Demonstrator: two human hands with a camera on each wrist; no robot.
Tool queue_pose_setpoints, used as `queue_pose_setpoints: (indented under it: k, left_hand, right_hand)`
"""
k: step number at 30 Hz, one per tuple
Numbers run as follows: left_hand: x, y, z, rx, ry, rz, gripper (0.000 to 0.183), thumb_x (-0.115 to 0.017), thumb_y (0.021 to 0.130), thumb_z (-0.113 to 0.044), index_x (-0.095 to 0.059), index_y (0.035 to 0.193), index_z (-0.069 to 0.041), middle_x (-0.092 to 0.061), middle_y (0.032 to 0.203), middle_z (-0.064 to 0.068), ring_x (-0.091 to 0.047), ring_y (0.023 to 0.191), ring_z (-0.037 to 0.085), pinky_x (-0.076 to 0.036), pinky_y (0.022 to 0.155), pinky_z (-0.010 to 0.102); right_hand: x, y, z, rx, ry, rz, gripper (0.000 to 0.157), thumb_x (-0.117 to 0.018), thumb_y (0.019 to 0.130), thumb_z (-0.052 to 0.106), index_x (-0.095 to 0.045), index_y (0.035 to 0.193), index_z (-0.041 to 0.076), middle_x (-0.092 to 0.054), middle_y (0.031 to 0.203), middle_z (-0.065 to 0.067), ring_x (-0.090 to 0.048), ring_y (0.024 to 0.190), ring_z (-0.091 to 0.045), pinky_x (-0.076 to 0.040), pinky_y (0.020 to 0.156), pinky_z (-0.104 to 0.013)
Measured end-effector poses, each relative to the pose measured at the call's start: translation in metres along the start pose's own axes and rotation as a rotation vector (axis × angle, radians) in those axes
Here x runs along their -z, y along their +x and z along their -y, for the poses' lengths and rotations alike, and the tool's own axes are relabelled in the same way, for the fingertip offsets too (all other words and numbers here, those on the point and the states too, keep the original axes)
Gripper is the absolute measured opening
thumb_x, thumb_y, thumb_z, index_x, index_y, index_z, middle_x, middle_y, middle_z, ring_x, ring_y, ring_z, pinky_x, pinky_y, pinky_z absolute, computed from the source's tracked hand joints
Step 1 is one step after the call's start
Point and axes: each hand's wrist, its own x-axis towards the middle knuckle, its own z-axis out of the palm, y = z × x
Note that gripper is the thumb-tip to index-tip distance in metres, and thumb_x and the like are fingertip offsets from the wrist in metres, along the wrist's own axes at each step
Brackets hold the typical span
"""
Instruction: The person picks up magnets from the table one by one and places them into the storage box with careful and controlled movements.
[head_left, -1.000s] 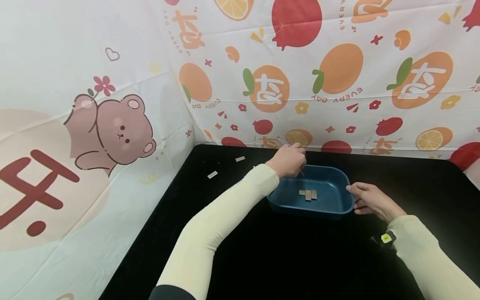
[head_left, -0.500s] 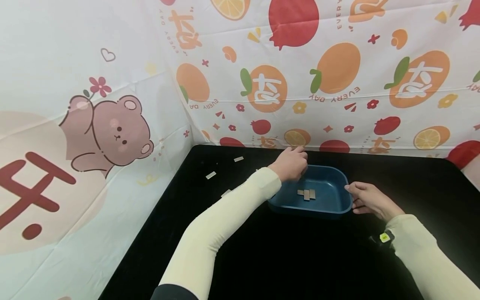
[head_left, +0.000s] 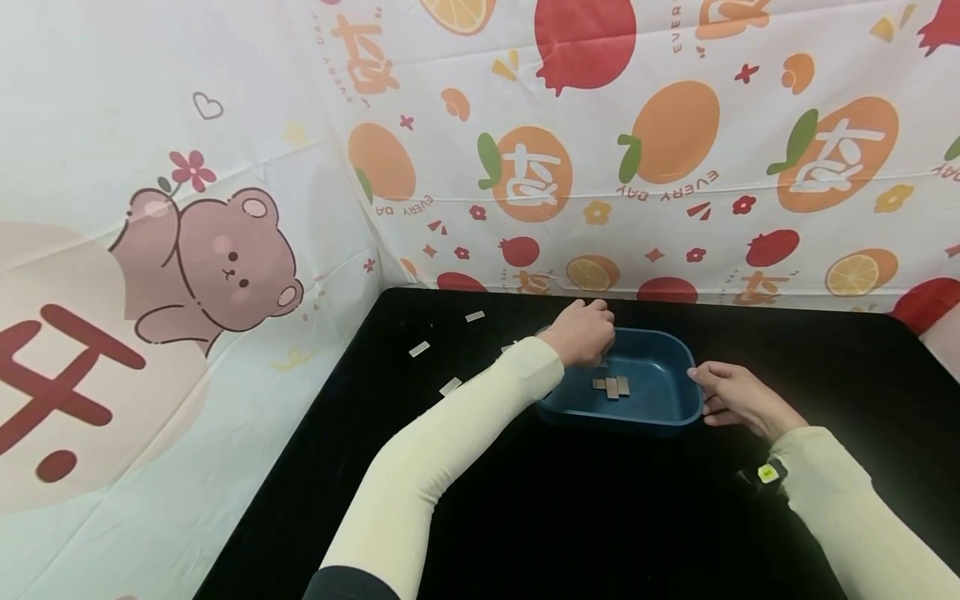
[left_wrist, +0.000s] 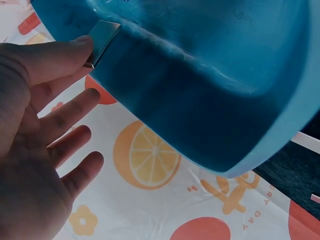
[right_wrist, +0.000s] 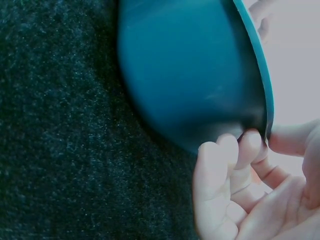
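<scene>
My left hand (head_left: 581, 335) is over the far left part of a blue plastic basin (head_left: 663, 375). Between thumb and index finger it pinches a small flat metal block (left_wrist: 105, 39), seen in the left wrist view against the basin's inner wall; the other fingers are spread loosely. Several similar metal blocks (head_left: 612, 388) lie together on the basin floor. At the basin's right end, my right hand (head_left: 738, 397) grips the rim, thumb on top and fingers curled against the outer wall, as the right wrist view shows.
Left of the basin, loose metal pieces lie on the black tabletop (head_left: 615, 508): one piece (head_left: 419, 349), a farther piece (head_left: 475, 317) and a nearer piece (head_left: 450, 387) beside my left sleeve (head_left: 450, 442). That sleeve partly covers another. A fruit-print cloth (head_left: 600, 150) hangs behind.
My left hand has lowered slightly toward the basin with the metal block. The right hand keeps its hold on the rim. The head view has shifted a little.
</scene>
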Motion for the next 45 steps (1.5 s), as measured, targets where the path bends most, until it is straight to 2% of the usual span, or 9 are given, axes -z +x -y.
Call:
queue_pose_setpoints:
  k: [7, 18, 27, 36, 45]
  left_hand:
    - [-0.002, 0.001, -0.001, -0.004, -0.025, 0.05, 0.015, -0.065, 0.082, -0.038, -0.071, 0.092, -0.029, -0.061, 0.109, -0.009, -0.044, 0.104, 0.013, -0.041, 0.085, 0.028]
    - [-0.009, 0.002, -0.003, -0.022, -0.077, 0.118, 0.01, -0.063, 0.084, -0.031, -0.069, 0.09, -0.026, -0.062, 0.104, -0.009, -0.045, 0.098, 0.012, -0.041, 0.08, 0.028]
    - [-0.009, -0.001, 0.006, 0.012, -0.088, 0.074, 0.013, -0.058, 0.086, -0.028, -0.07, 0.091, -0.025, -0.062, 0.099, -0.009, -0.046, 0.095, 0.012, -0.041, 0.077, 0.028]
    - [-0.005, -0.008, 0.018, 0.032, -0.113, 0.038, 0.013, -0.057, 0.087, -0.025, -0.069, 0.082, -0.024, -0.061, 0.095, -0.008, -0.046, 0.097, 0.013, -0.042, 0.074, 0.028]
    - [-0.005, -0.013, 0.026, 0.01, -0.162, 0.027, 0.012, -0.058, 0.087, -0.023, -0.069, 0.083, -0.025, -0.062, 0.094, -0.008, -0.047, 0.096, 0.013, -0.041, 0.076, 0.029]
  right_hand:
    - [-0.001, 0.0, 0.0, 0.004, 0.022, 0.008, 0.04, -0.044, 0.092, 0.047, -0.052, 0.099, 0.008, -0.054, 0.076, -0.001, -0.06, 0.068, -0.015, -0.055, 0.065, -0.033]
    - [-0.001, 0.001, 0.0, 0.008, 0.026, 0.011, 0.04, -0.045, 0.091, 0.048, -0.052, 0.098, 0.009, -0.053, 0.076, -0.001, -0.06, 0.067, -0.015, -0.055, 0.065, -0.033]
    - [0.0, 0.002, 0.003, 0.011, 0.011, 0.01, 0.04, -0.046, 0.091, 0.048, -0.053, 0.099, 0.009, -0.055, 0.076, -0.002, -0.06, 0.068, -0.015, -0.055, 0.067, -0.033]
    - [0.001, 0.002, 0.001, 0.008, 0.005, 0.008, 0.043, -0.046, 0.091, 0.049, -0.051, 0.101, 0.007, -0.054, 0.076, -0.003, -0.06, 0.068, -0.015, -0.055, 0.067, -0.034]
    - [0.001, 0.001, -0.002, 0.006, 0.01, 0.007, 0.042, -0.045, 0.091, 0.049, -0.051, 0.1, 0.008, -0.054, 0.075, -0.003, -0.059, 0.067, -0.015, -0.055, 0.066, -0.033]
